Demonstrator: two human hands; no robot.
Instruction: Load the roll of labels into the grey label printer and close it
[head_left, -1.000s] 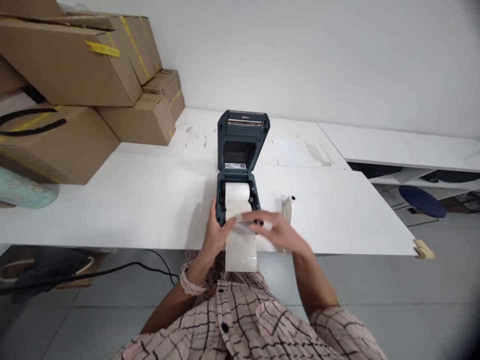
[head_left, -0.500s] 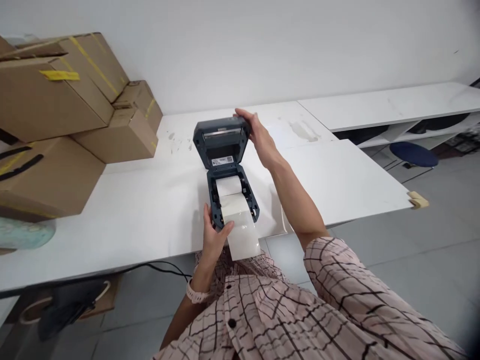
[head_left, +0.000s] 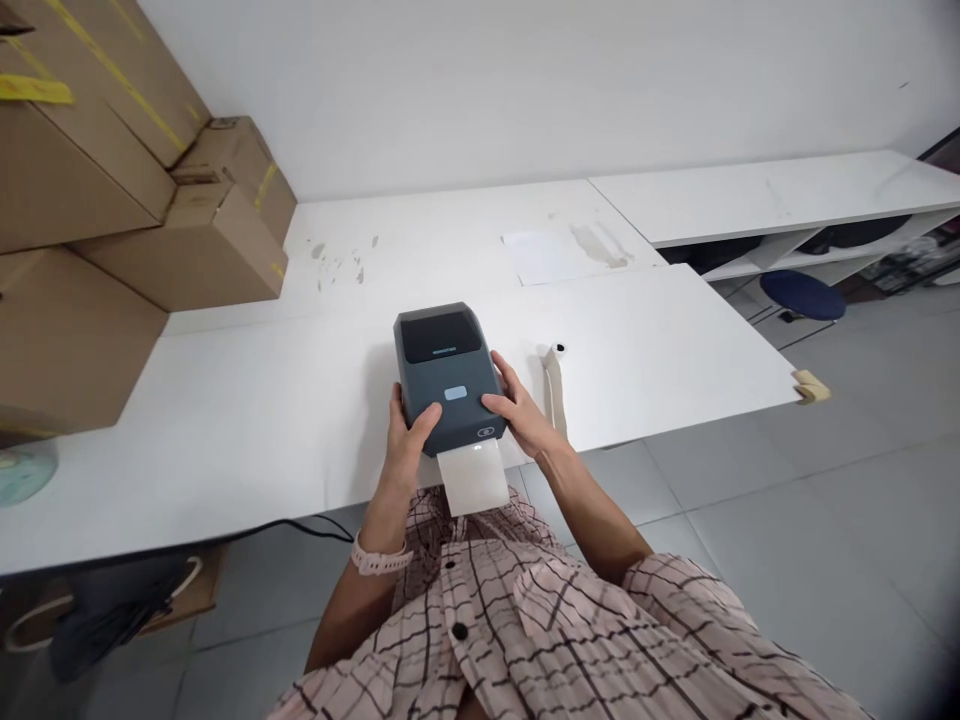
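Note:
A dark blue-grey label printer (head_left: pixel 442 377) with its lid down sits on the white table. From its front slot a strip of white label paper (head_left: pixel 474 480) hangs past the table edge. My left hand (head_left: pixel 406 440) grips the printer's left side, thumb on the lid's front corner. On the right side my right hand (head_left: pixel 519 408) holds it the same way, thumb on top and fingers along the side. The roll inside is hidden by the lid.
Brown cardboard boxes (head_left: pixel 202 235) are stacked at the left. Right of the printer lies a small roll with a loose strip (head_left: pixel 555 390). A white sheet (head_left: pixel 536 258) lies behind. A blue stool (head_left: pixel 804 295) stands at the right.
The printer's lid has come down from open to shut, covering the roll. My right hand has moved from the raised lid down to the printer's right side. The view has shifted slightly.

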